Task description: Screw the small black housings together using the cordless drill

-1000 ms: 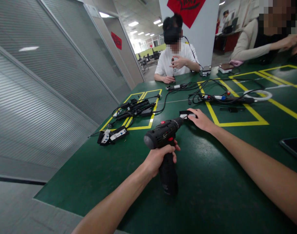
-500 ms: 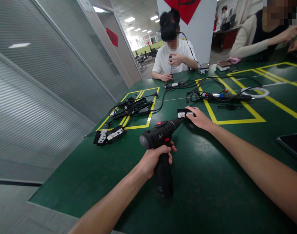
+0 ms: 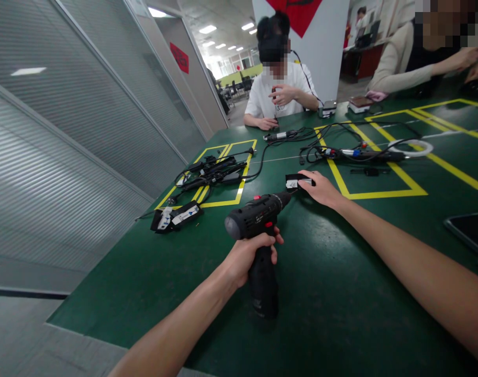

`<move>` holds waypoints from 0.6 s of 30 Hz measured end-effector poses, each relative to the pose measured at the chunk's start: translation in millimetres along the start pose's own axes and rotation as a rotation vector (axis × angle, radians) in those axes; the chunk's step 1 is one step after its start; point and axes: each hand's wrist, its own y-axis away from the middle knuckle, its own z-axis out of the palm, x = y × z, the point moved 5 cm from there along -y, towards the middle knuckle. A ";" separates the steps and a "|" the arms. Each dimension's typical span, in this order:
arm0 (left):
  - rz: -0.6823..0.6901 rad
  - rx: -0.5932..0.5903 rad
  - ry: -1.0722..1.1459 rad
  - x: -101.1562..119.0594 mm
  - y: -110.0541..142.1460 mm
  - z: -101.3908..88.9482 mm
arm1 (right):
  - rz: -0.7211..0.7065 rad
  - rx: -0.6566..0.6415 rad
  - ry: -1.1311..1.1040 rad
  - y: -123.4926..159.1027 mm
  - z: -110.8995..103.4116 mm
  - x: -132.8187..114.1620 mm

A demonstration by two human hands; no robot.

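My left hand [image 3: 248,256] is wrapped round the handle of a black cordless drill [image 3: 252,214] with red buttons. The drill points away from me to the right, and its bit end reaches close to a small black piece with a white label [image 3: 292,184]. My right hand [image 3: 317,187] holds that labelled piece against the green table [image 3: 207,267], fingers closed over its right part. Whether the bit touches the piece I cannot tell. What lies under my right fingers is hidden.
Black cables and adapters [image 3: 215,173] lie tangled within yellow tape at left, with two black pieces with white labels [image 3: 176,215] in front. Corded pen-like tools [image 3: 360,154] and a white ring [image 3: 425,148] lie at right. A phone [image 3: 470,228] sits at the right edge. Two people sit opposite.
The whole view has shifted slightly, so the table things appear a little further left and up. Both hands keep their holds on the drill and the labelled piece.
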 end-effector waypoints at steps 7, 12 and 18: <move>0.006 -0.005 -0.010 0.3 -2.2 -0.7 | 0.007 0.005 -0.023 0.3 0.4 -0.7; -0.001 0.016 -0.007 0.6 -3.7 -2.1 | 0.005 -0.008 -0.013 0.3 -0.2 -3.2; 0.013 0.008 -0.008 1.1 -3.3 -2.4 | 0.008 -0.014 -0.016 0.0 -0.5 -2.3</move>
